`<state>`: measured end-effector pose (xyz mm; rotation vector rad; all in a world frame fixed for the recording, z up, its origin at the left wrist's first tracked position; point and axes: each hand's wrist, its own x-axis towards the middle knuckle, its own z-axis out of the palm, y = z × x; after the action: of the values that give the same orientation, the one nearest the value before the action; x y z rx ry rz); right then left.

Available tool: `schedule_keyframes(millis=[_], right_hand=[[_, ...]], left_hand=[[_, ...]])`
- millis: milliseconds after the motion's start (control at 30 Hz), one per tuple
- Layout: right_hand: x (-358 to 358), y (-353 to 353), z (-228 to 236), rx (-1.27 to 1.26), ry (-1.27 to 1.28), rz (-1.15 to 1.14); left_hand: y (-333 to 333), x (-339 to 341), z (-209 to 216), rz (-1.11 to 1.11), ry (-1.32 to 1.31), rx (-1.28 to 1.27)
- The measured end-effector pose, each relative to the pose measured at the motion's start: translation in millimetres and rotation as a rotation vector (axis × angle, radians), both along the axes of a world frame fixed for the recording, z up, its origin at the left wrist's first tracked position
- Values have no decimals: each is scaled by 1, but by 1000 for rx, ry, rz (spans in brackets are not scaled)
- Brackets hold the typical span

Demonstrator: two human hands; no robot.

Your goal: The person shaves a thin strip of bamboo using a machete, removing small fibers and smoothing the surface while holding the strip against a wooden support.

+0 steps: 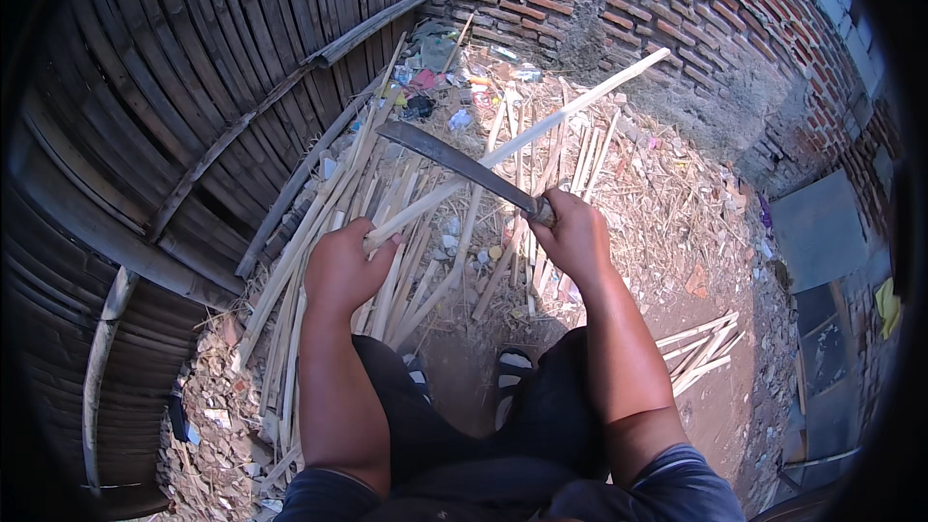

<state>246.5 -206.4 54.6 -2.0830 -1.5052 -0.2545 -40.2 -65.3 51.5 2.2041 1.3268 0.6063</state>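
Observation:
My left hand (346, 266) is closed around the near end of a long pale wooden stick (572, 108), which slants up and away to the right. In my right hand (577, 237) is the handle of a machete (454, 160). Its broad dark blade points to the far left and crosses the stick, apparently lying over it. Whether the blade touches the wood I cannot tell. Beneath both hands, many pale split sticks (319, 222) lie on the ground, most of them pointing away from me.
A slatted bamboo wall (193, 68) rises at the left, with a pole along it. A brick wall (657, 0) closes off the back and right. Coloured litter (422, 77) lies in the far corner. A small stack of sticks (704, 350) rests near my right forearm; my sandalled feet (512, 367) are below.

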Motion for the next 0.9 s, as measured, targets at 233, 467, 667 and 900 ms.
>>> schedule_keyframes(millis=[233,467,667,900], right_hand=[[-30,24,18,-64,-256,186],[2,31,4,-55,161,-177],[-16,26,-11,-194,4,5],[12,30,-18,-105,114,37]], left_hand=[[13,-36,-14,81,-83,96],[15,-48,-11,106,-39,45],[22,-46,-19,98,-18,30],[25,-33,-29,68,-67,128]])
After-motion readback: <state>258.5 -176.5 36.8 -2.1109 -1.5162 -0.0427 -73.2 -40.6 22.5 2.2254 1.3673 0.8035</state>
